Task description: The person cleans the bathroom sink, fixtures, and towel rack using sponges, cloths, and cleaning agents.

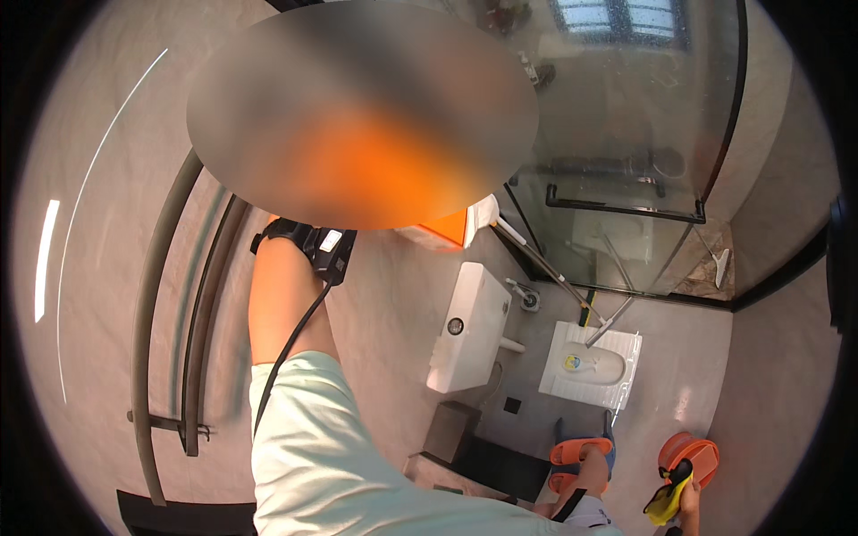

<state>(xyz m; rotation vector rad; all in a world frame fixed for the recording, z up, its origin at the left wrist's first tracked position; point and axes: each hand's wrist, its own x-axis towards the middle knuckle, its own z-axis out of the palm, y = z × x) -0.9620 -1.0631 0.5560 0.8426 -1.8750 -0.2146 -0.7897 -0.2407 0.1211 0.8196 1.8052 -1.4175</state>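
My left arm, in a pale mint sleeve (313, 429), reaches up along the wall beside the towel rack (156, 339). A black strapped device (332, 255) with a cable sits at its wrist. A large blurred oval hides the hand beyond it, so its fingers and anything in them cannot be seen. At the lower right, my right hand (690, 498) is closed on a yellow and black cloth-like thing (663, 505). It hangs at the near side of an orange basin (704, 460) on the floor. Below the blur shows the edge of an orange and white object (447, 232).
A white cistern (469, 330) stands out in the middle, with a squat toilet (594, 366) to its right. Long-handled poles (554, 272) lean across towards it. A framed glass shower panel (626, 116) fills the upper right. My feet wear orange slippers (581, 449).
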